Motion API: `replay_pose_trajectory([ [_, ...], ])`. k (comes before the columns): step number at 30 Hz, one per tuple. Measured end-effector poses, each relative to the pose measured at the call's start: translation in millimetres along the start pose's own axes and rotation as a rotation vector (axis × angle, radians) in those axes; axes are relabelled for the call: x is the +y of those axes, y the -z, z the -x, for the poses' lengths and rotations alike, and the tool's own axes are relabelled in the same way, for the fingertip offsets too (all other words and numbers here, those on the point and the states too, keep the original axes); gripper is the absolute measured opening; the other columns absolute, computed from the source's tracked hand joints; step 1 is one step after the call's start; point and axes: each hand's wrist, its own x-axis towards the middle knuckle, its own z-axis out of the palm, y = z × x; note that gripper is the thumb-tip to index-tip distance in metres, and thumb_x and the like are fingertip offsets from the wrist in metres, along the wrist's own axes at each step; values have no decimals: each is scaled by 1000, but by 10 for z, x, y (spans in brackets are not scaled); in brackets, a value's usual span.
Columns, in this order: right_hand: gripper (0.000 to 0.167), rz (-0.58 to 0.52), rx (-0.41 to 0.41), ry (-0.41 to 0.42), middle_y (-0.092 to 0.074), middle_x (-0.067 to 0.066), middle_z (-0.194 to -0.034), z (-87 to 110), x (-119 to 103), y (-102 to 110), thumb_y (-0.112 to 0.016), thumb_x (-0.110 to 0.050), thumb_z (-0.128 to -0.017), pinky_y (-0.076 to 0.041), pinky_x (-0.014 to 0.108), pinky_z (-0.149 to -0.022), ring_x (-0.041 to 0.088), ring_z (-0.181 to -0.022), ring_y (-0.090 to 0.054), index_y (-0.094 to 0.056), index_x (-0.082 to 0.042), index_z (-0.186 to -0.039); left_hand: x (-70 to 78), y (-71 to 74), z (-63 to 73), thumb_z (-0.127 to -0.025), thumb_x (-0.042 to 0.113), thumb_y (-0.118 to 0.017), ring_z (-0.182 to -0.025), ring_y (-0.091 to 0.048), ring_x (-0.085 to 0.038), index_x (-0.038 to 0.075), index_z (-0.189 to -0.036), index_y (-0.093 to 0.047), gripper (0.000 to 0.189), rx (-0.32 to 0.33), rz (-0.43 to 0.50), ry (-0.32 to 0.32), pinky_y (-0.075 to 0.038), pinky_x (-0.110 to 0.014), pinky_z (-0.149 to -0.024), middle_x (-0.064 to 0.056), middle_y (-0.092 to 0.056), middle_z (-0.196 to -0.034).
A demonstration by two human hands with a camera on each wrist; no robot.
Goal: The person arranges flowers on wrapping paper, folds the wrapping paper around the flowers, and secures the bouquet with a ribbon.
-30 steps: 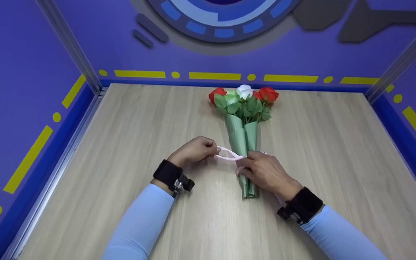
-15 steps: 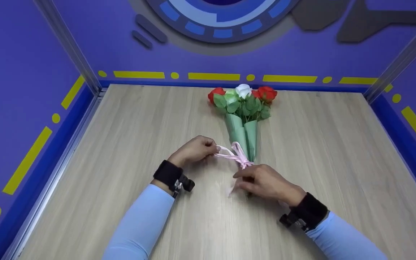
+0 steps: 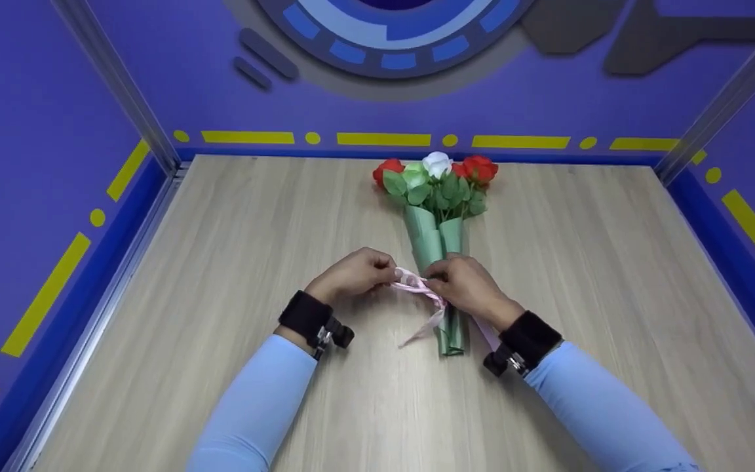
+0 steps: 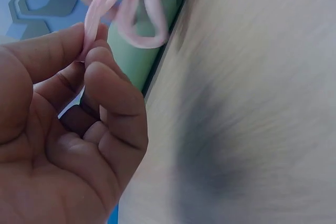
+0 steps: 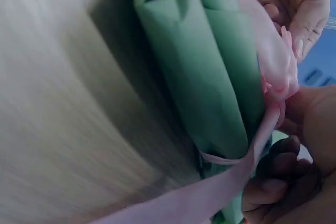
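A bouquet (image 3: 424,237) of artificial roses, red, white and pale green, lies on the table in green wrapping paper with its blooms toward the back. Pink ribbon (image 3: 431,321) is tied round the lower wrap, and its knot (image 5: 281,88) shows in the right wrist view. Left of the bouquet, my left hand (image 3: 353,272) pinches a ribbon loop between thumb and fingertips. Over the wrap, my right hand (image 3: 472,286) grips the ribbon close to the knot; its fingertips partly cover it. A second ribbon loop (image 4: 143,42) hangs beside the wrap in the left wrist view.
The wooden table (image 3: 272,216) is bounded by purple-blue panels (image 3: 325,105) with yellow marks at the back and sides. One ribbon tail (image 5: 184,201) trails under the right wrist. Black wrist cameras sit on both wrists.
My right hand dropped below the knot, uncovering an upright loop, then moved up and left onto the ribbon. My left hand keeps its pinch on the loop, nearly still.
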Motion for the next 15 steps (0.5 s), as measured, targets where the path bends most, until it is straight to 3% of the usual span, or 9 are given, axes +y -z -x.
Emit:
replay_pose_trajectory([
  [3, 10, -160, 23, -93, -68, 2, -84, 60, 53, 18, -73, -14, -94, -48, 27, -64, 13, -73, -59, -80, -7, -95, -6, 5, 14, -104, 24, -66, -62, -45, -10, 12, -82, -66, 25, 4, 10, 8, -36, -24, -57, 6, -51, -70],
  [8, 4, -623, 56, -338, -61, 2, -77, 244, 268, 134, -61, -4, -91, -44, 23, -51, 11, -60, -54, -64, -2, -90, -28, 8, 33, -104, 25, -68, -62, -47, -10, 5, -83, -67, 28, 25, 20, 15, -37, -24, -57, 5, -51, -69],
  [11, 8, -839, 33, -397, -59, 0, -75, 339, 403, 188, -59, 1, -90, -41, 24, -50, 10, -58, -52, -60, -6, -89, -23, -5, 19, -103, 25, -68, -63, -52, -13, -4, -88, -68, 32, 31, 24, 15, -40, -23, -58, 4, -54, -68],
  [15, 18, -1040, -33, -407, -53, -5, -68, 412, 509, 230, -59, -1, -93, -39, 23, -52, 9, -59, -48, -58, -14, -81, 17, -49, -25, -103, 25, -68, -64, -54, -16, -7, -95, -71, 33, 25, 21, 18, -41, -22, -56, 2, -57, -68],
])
